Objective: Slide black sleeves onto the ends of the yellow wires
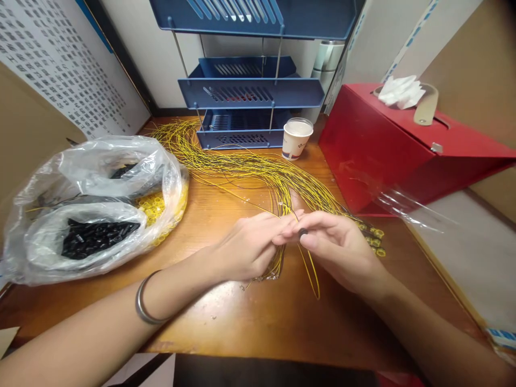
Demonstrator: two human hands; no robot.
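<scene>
Both hands meet over the middle of the table. Pinched between thumb and fingers of my right hand (342, 242) is a small black cylindrical part (302, 232). My left hand (252, 242) is closed at the fingertips on a thin yellow wire (314, 277), whose loop hangs below the hands. The exact grip is partly hidden where the fingers overlap. Under and behind them lies a long bundle of yellow and dark wires (242, 164). Several yellow ring-shaped pieces (377, 234) sit at the bundle's right end, beyond my right hand.
On the left, a clear plastic bag (100, 145) contains black parts (94, 236) and yellow rings (151, 207). Behind the wires stand a blue tiered tray (250, 94) and a paper cup (296, 141). A red box (374, 145) with tissues (401, 91) occupies the right.
</scene>
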